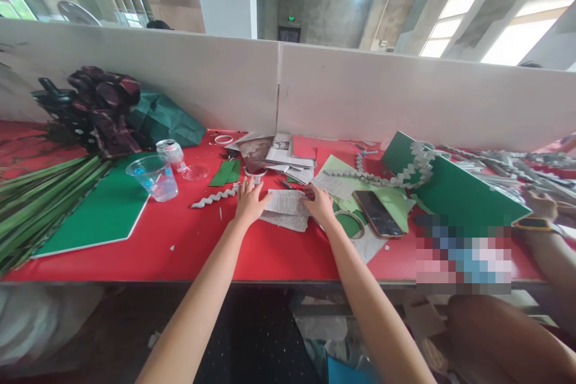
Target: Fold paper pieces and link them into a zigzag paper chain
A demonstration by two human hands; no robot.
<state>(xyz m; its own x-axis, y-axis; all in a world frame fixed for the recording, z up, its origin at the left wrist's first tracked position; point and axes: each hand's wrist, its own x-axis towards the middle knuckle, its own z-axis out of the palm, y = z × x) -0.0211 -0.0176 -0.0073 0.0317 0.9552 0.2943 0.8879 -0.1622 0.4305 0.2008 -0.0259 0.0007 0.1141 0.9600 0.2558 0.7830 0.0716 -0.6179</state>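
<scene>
A sheet of printed paper (287,205), with a fold across it, is between my two hands over the red table. My left hand (249,199) grips its left edge, the thumb against the paper and the other fingers stretched forward. At the right edge, the bent fingers of my right hand (318,201) close on the same sheet. A zigzag strip of folded paper (213,198) lies just left of my left hand. Behind the sheet is a stack of printed papers (292,159). Beside my right wrist lies a round ring (350,225).
A phone (378,213) rests on light green paper to the right, near a long folded-paper chain (387,180) and a leaning green board (454,186). A plastic cup (155,177) and a can (171,153) stand left. Another person's hand (540,204) is at far right.
</scene>
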